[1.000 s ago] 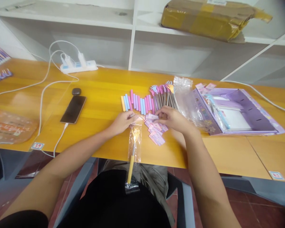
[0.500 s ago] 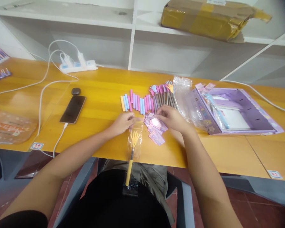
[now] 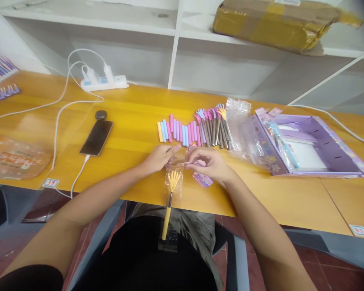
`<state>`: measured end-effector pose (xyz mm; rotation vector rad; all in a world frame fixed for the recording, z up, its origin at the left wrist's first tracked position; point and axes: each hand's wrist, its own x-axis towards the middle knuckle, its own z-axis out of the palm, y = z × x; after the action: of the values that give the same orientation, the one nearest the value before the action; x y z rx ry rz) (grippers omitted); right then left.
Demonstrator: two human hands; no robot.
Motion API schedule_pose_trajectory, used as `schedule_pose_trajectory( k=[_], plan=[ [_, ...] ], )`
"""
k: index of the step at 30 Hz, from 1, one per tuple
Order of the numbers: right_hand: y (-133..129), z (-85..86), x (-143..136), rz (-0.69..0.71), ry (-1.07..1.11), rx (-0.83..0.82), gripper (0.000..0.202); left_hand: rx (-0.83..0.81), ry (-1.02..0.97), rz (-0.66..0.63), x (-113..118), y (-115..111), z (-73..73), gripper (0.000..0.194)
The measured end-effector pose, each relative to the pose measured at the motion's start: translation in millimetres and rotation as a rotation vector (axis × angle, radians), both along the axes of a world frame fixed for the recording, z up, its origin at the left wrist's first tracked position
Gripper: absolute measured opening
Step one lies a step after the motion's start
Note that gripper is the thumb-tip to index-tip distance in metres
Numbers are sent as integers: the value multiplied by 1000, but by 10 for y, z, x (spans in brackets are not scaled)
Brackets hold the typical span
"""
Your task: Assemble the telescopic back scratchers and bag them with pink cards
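Observation:
My left hand point(image 3: 163, 157) pinches the top of a clear plastic bag point(image 3: 178, 188). Inside that bag lies a yellow hand-shaped stick point(image 3: 166, 222), its handle toward my body. Close on the right, my right hand point(image 3: 206, 161) is closed on a small card point(image 3: 185, 163) seen edge-on at the bag's mouth. Pink printed cards point(image 3: 203, 179) lie partly hidden under my right hand. Behind my hands stand rows of coloured tubes point(image 3: 178, 130), lying side by side, and metal sticks with hand-shaped tops point(image 3: 215, 125).
A purple box point(image 3: 336, 141) with bagged items sits at the right, beside crumpled clear bags point(image 3: 239, 125). A phone point(image 3: 96, 138), black case point(image 3: 101, 114) and power strip point(image 3: 109, 83) with cables are at the left. An orange bag point(image 3: 18, 157) lies farther left.
My right hand has moved left from the card pile to the bag's mouth, now holding a card. My left hand still grips the bag. The view has shifted slightly.

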<state>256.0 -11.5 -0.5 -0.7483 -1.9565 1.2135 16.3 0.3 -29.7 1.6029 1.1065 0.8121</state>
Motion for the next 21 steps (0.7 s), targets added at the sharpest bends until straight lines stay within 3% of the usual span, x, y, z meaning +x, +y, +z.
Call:
schedule_pose_trajectory(
  k=[6, 13, 17, 21],
  plan=[
    [37, -118, -121, -240, -26, 209, 28, -3, -53, -51, -16, 0, -34, 85],
    [58, -167, -25, -267, -87, 195, 23, -56, -149, -165, -9, -4, -137, 80],
    [97, -209, 17, -305, -120, 158, 24, -156, -221, -140, 16, 3, -92, 71],
    [112, -212, 24, -224, -83, 36, 26, -297, -292, -132, 23, 24, -36, 69]
  ],
)
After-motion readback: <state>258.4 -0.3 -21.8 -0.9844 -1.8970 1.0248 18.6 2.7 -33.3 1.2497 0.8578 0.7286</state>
